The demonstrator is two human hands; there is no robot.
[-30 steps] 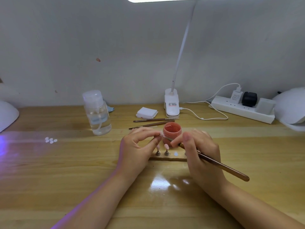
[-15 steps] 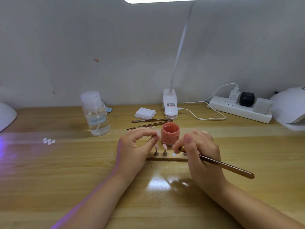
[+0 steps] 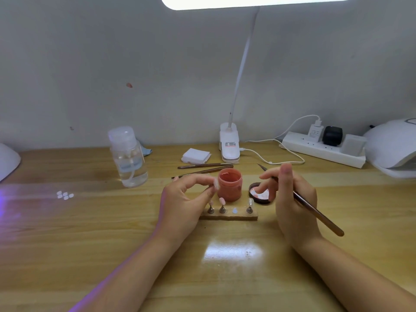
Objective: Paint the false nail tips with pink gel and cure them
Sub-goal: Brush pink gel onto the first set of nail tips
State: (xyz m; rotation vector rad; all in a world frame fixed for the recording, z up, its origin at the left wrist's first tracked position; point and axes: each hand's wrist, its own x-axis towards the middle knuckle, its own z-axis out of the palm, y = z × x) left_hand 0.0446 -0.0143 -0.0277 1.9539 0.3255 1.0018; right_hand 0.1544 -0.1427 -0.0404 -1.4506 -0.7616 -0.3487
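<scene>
- On the wooden table (image 3: 67, 244), far left, four unpainted loose tips (image 3: 65, 195) wait in a small cluster, well apart from the work, near the clear pump bottle (image 3: 128, 158).
- My left hand (image 3: 184, 199) pinches one pale nail tip (image 3: 215, 184) between thumb and forefinger, fingers curled round it, just beside the open jar of pink gel (image 3: 229, 184).
- In front of the jar, the wooden stand (image 3: 228, 216) carries two pink-coated tips (image 3: 222, 201) on the left pegs, one flat pale tip (image 3: 235, 210) and a clear one on the right peg (image 3: 250, 202); by that count I judge the painting about half done.
- My right hand (image 3: 292, 199) grips the brush (image 3: 315, 212) in a pen hold, its fine point (image 3: 258, 165) raised beyond the jar; one finger reaches down toward the jar's lid (image 3: 261, 194), which lies inside-up. Whether it touches, I cannot tell.
- To do this step well, I should load only a little gel, steady the pinched tip against the jar's side, and stroke from base to edge without flooding the rim.
- Compared with half a second ago, my right hand has swung out to the right, uncovering the lid and the stand's right peg, and the brush point has lifted away from the stand.
- Far right, the white curing lamp (image 3: 391, 145) sits unused.
</scene>
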